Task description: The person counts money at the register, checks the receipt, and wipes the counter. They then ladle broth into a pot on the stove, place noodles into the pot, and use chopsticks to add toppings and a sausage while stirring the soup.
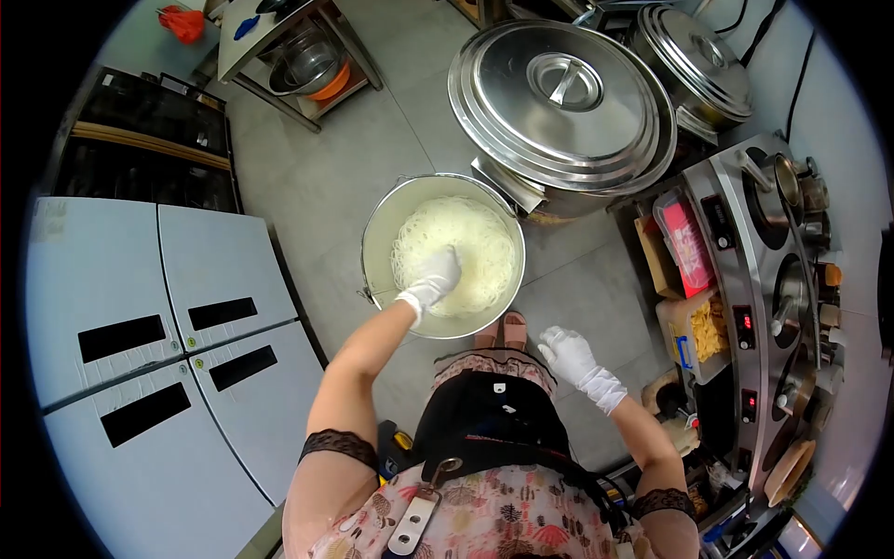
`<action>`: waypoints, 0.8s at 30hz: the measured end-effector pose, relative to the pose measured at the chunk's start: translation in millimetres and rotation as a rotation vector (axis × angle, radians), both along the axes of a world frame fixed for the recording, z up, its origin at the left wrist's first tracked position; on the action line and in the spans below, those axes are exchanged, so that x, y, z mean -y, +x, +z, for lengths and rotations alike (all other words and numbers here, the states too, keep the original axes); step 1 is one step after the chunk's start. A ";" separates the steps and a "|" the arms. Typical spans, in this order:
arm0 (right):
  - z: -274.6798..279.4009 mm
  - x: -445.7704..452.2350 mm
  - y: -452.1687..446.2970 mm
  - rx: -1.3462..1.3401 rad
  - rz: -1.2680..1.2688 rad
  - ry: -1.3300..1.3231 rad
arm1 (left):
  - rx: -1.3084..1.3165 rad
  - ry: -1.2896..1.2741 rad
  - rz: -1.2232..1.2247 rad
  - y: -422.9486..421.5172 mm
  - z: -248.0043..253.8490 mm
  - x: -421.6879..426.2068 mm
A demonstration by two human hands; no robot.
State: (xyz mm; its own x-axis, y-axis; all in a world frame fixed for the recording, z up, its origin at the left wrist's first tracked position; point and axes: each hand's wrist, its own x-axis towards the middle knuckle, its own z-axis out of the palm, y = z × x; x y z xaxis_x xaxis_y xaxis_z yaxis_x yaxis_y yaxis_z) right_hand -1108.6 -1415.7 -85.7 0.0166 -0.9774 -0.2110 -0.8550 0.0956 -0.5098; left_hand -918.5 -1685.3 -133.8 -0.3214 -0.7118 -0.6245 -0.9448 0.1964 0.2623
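A large metal bucket with a wire handle stands on the floor in front of me. Inside it lies a mass of thin white noodles in pale, cloudy liquid. My left hand, in a white glove, reaches into the bucket and touches the noodles. Its fingers look curled into them, with the tips partly hidden. My right hand, gloved too, hangs in the air to the right of the bucket, holding nothing, its fingers loosely apart.
A big lidded steel pot stands close behind the bucket on the right, beside a smaller lidded pot. Cooking counter with pans runs along the right. A white refrigerator is at left. A low steel table holds bowls.
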 end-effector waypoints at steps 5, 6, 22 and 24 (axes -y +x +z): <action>-6.6 -22.0 -0.5 0.033 -0.035 0.144 | 0.176 -0.190 -0.313 -12.6 -55.8 -70.2; -7.7 -25.0 -1.2 0.045 -0.050 0.192 | 0.219 -0.427 -0.442 -16.2 -57.1 -78.2; -6.6 -21.8 -4.4 0.041 -0.069 0.075 | -0.098 -0.284 -0.251 37.1 58.4 17.8; -1.2 -9.6 -6.7 0.013 -0.043 -0.017 | -0.186 -0.376 -0.228 42.2 108.6 27.9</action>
